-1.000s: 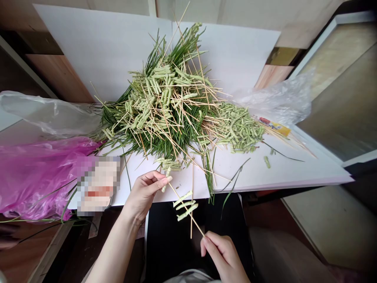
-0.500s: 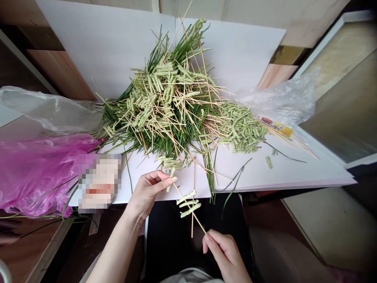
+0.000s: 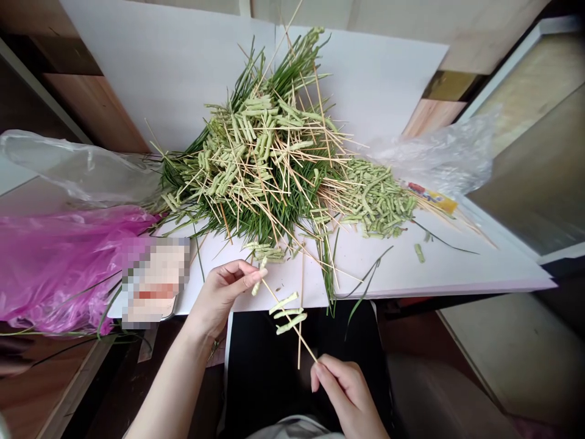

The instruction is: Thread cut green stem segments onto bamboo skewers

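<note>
My right hand point(image 3: 342, 390) pinches the lower end of a thin wooden skewer point(image 3: 308, 347), which slants up to the left. Several short green bean pieces point(image 3: 291, 324) are threaded crosswise along its middle. At the skewer's upper tip, my left hand point(image 3: 228, 289) is closed on another bean piece point(image 3: 257, 285) between thumb and fingers; the tip meets this piece. Just beyond, on the table edge, lies a small row of bean pieces point(image 3: 265, 252). A second bare skewer point(image 3: 300, 347) sticks out over the edge behind the one I hold.
A tall heap of skewered beans point(image 3: 256, 140) rests on long green chives point(image 3: 269, 222) on the white table point(image 3: 457, 268). Loose cut beans point(image 3: 384, 201) lie right of it. Plastic bags stand at both sides, one of them pink point(image 3: 59, 262). A blurred-out flat object point(image 3: 153, 283) lies at left.
Both hands have shifted slightly left with the skewer and its bean pieces. The left hand keeps its pinch on the piece at the tip. The heap is unchanged.
</note>
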Tool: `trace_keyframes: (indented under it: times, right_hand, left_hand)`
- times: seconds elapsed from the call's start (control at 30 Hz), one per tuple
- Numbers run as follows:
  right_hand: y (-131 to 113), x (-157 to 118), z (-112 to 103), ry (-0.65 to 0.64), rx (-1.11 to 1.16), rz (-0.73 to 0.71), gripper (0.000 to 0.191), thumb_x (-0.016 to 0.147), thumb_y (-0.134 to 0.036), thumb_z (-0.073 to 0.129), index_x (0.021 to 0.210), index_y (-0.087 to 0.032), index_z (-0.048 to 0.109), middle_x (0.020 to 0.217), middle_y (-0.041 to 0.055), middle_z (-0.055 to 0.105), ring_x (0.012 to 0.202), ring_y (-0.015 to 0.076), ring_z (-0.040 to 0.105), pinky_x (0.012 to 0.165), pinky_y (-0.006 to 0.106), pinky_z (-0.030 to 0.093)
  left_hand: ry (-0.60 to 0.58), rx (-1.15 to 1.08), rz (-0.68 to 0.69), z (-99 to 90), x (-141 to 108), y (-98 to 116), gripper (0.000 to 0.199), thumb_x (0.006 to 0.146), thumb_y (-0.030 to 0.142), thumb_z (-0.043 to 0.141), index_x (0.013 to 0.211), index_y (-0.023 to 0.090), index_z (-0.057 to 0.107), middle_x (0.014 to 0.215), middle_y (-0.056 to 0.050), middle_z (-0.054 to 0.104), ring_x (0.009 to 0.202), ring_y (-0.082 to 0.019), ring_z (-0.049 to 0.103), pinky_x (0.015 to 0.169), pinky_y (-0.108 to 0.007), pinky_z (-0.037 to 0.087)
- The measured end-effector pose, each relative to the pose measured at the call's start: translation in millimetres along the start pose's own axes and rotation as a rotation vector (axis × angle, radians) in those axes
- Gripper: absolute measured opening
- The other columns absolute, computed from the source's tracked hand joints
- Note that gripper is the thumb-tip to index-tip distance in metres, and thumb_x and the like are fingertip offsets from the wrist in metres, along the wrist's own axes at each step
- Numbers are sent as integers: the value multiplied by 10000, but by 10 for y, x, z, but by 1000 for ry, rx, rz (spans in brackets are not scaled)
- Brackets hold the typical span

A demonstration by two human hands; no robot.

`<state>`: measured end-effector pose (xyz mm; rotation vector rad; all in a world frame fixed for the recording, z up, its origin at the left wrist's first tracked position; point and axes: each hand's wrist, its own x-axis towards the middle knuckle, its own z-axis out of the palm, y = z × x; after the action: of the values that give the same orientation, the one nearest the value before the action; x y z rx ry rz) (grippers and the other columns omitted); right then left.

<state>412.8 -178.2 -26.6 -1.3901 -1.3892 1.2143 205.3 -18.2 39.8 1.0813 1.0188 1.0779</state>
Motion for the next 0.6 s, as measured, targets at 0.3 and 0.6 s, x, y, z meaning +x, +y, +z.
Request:
trace_keyframes:
  times: [0.3, 0.6]
  right_hand:
    - [6, 15, 19, 16, 3, -89, 435, 1057, -385, 409, 673, -201, 498, 596, -41, 421, 543, 114, 402, 535, 242, 282]
    - [26, -4, 42, 69, -47, -157, 401, 1055, -321, 411, 684, -204, 507, 579, -52, 396, 510, 103, 390, 513, 234, 276]
  left_hand:
    - [-11, -18, 21, 30, -23, 24, 321, 701, 404, 877, 634, 154, 686, 571, 34, 569, 580, -80, 445, 616, -210, 365]
    - [-12, -32, 6, 101, -38, 22, 320, 672, 381, 894, 626, 147, 680, 583, 24, 601, 579, -78, 466, 599, -200, 379]
